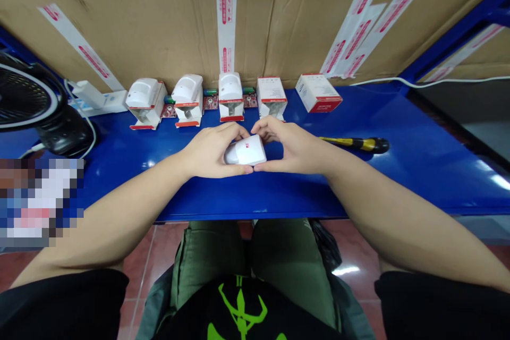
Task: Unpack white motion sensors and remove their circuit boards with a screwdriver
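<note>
A small white plastic motion sensor (250, 150) with a red mark lies between my two hands, over the front of the blue table (223, 199). My left hand (211, 151) is wrapped round its rounded left end, thumb along the near side. On the right end, my right hand (297, 146) curves about it, with thumb tip and fingertips at its edges. The thumbs almost meet below the sensor. Behind my hands stands a white and red box (272, 94). To the right of my right hand lies a yellow and black screwdriver (358, 143), its shaft partly hidden by my arm.
Three opened boxes, each with a white sensor (143, 92) on top, stand along the back, green-and-red circuit boards (210, 100) between them. Another box (319, 93) is at right. A black fan (56, 122) and power strip (107, 102) occupy the left. Taped cardboard (159, 21) forms the back.
</note>
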Demonstrator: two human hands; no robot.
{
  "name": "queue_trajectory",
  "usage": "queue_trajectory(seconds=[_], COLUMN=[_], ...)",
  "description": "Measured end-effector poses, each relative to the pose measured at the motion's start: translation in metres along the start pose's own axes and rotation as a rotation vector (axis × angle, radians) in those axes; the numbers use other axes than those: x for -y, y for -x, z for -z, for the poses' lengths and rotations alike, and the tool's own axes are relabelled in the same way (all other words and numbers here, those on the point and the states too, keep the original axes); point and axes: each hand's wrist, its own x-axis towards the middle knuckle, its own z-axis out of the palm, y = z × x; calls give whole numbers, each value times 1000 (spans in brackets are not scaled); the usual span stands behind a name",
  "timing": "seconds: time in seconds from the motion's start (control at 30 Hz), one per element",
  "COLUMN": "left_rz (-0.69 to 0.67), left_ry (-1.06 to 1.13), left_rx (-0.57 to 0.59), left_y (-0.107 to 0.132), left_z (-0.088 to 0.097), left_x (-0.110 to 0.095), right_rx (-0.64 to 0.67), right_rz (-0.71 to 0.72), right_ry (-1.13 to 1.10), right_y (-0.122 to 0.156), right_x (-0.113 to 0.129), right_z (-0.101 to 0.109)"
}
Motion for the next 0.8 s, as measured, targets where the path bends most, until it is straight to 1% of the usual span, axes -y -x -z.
queue_trajectory(seconds=[0.1,0.2,0.3,0.37,0.43,0.5,0.57,0.63,0.7,0.73,0.8], left_rz=[5,13,23,68,157,250,321,377,400,394,361], left_ry=[25,73,80,22,-85,-173,-213,-235,-273,-295,-335], left_rx=[-13,-36,-66,-65,-9,90,203,298,332,329,293], left_y=[0,1,2,2,3,5,9,14,19,22,25], left_z=[0,3,15,27,40,50,56,57,56,56,56], left_x=[2,6,11,14,19,25,33,43,52,56,61], right_rx=[31,52,99,143,181,208,218,215,186,151,39], right_rz=[-34,-95,-162,-191,-214,-240,-267,-280,-264,-245,-218], right_ry=[-33,-5,109,186,246,299,335,339,326,331,398], right_y=[1,2,2,2,3,3,2,3,8,13,29], right_x=[-3,-5,-1,4,8,9,9,7,4,1,-6], right_z=[1,4,9,13,14,13,10,8,14,21,43])
